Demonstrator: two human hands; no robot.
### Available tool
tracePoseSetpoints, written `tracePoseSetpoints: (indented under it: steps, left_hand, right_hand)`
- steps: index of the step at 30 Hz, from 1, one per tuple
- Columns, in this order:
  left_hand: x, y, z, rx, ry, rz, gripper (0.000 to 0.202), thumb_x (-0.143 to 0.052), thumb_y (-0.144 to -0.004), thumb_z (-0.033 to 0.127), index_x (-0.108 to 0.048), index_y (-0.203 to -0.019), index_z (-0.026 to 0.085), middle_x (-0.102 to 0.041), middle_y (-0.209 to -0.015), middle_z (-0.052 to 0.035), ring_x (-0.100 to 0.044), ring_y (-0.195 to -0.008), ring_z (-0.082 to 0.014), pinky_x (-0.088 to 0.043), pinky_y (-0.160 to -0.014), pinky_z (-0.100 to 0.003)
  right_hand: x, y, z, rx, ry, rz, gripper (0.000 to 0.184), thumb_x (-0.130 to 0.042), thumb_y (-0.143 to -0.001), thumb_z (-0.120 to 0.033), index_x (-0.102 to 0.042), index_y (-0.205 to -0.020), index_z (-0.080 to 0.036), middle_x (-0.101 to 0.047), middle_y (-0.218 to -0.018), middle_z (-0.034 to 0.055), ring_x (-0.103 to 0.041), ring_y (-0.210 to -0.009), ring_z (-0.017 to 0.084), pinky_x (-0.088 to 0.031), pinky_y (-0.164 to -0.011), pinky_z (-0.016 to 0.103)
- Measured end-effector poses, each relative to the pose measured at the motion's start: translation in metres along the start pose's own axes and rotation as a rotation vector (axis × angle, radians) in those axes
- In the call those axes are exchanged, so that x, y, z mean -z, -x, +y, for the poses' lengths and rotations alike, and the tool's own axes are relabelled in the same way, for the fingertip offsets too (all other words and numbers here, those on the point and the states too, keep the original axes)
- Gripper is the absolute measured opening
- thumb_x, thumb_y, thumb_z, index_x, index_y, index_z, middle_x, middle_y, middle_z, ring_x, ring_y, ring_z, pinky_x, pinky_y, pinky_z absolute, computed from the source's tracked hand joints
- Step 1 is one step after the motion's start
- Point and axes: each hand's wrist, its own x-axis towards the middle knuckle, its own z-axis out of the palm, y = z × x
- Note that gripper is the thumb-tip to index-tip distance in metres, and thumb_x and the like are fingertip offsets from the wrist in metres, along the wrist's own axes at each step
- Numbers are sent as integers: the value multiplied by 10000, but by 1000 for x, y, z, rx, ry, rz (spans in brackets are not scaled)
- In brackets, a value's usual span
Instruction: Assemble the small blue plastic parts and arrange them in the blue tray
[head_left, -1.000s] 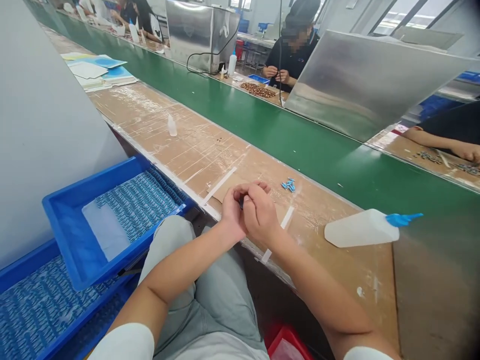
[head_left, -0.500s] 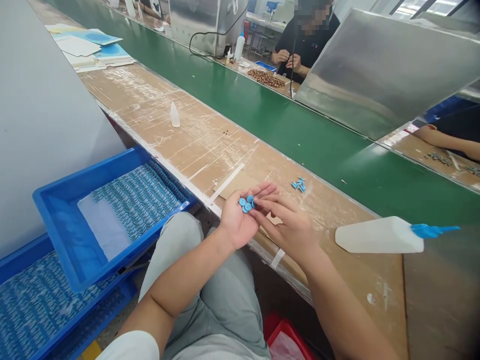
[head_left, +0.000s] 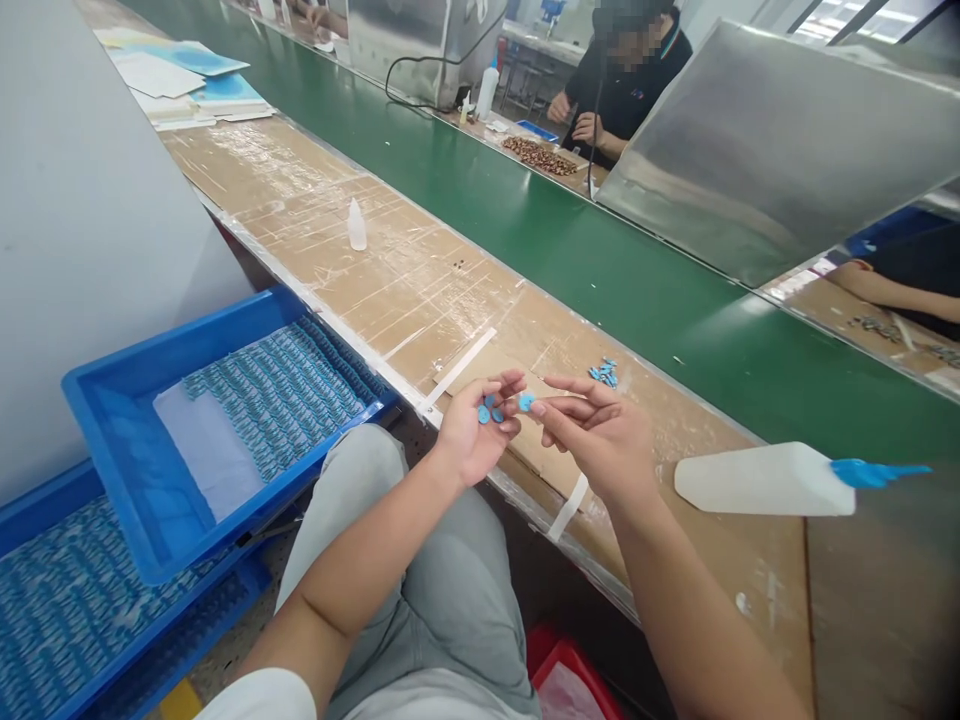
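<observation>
My left hand point(head_left: 472, 435) is cupped palm up at the bench edge, with a few small blue round discs point(head_left: 490, 410) lying on its fingers. My right hand point(head_left: 600, 435) is just to its right and pinches one blue disc point(head_left: 526, 402) between thumb and fingertip, the other fingers stretched out. A small heap of blue parts point(head_left: 604, 373) lies on the taped brown bench point(head_left: 390, 290) beyond my hands. A white squeeze bottle point(head_left: 757, 480) with a blue nozzle lies on its side to the right.
A blue tray point(head_left: 112, 400) filled with rows of blue parts sits at my left, with another below it. A small white bottle point(head_left: 357, 226) stands further up the bench. A green conveyor belt point(head_left: 600, 270) runs behind it; a person in black works across it.
My hands were clasped together a second ago. The left hand opened to show the discs, and the right hand picked one disc out and lifted it away.
</observation>
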Motion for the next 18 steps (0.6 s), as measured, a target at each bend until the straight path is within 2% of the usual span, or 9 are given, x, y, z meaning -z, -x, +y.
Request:
tracePoseSetpoints:
  steps: [2,4,7,10,14,16,18]
  left_hand:
    - [2,1,-2,45,-61,-115,206,-603,-780,171,-716,-921,72,-636,-771,-44,-468,-530,-27,-346,-430,-143]
    - [2,4,-5,52,-136,-175,233,-661,-781,210,-723,-952,65,-613,-751,-42,-451,-554,-23,-325,-429,-128]
    - [2,8,-12,0,-261,-173,265,-741,-739,207,-736,-977,92,-620,-781,-51,-443,-588,-29,-305,-423,-126]
    - [6,7,-20,-55,-323,-141,263,-773,-714,208,-747,-956,109,-633,-779,-54,-443,-599,-35,-318,-435,-126]
    - [14,3,-27,-147,-340,-109,234,-781,-707,227,-754,-926,148,-681,-899,-63,-473,-616,-30,-366,-470,-122]
    - [17,3,-28,-175,-333,-91,246,-793,-690,220,-754,-927,170,-692,-950,-58,-477,-605,-25,-377,-470,-122]
    - [19,2,-28,-167,-328,-90,286,-803,-674,206,-752,-954,181,-696,-929,-51,-466,-584,-20,-372,-456,-119]
  right_hand:
    - [5,-2,-2,-85,-83,-20,550,-827,-666,-383,-584,-1119,-189,-728,-761,40,-552,-485,100,-449,-461,240]
    - [11,-5,-1,-158,-153,-64,630,-847,-638,-361,-542,-1162,-191,-725,-742,35,-524,-463,86,-390,-430,211]
    - [16,-6,4,-237,-251,-108,680,-860,-614,-324,-513,-1182,-188,-680,-627,-11,-463,-411,63,-279,-387,175]
    - [11,-6,13,-282,-365,-93,632,-854,-616,-321,-529,-1138,-177,-615,-540,-53,-399,-369,40,-213,-362,160]
    - [-1,-3,25,-305,-483,-15,586,-852,-613,-328,-560,-1101,-188,-640,-613,-36,-474,-406,49,-263,-351,145]
    - [-3,-3,28,-311,-513,-21,569,-856,-609,-314,-583,-1092,-186,-653,-648,-24,-511,-436,54,-302,-361,140]
    - [-1,-3,29,-315,-521,-40,560,-862,-600,-301,-607,-1084,-181,-662,-669,-17,-488,-421,39,-305,-360,139]
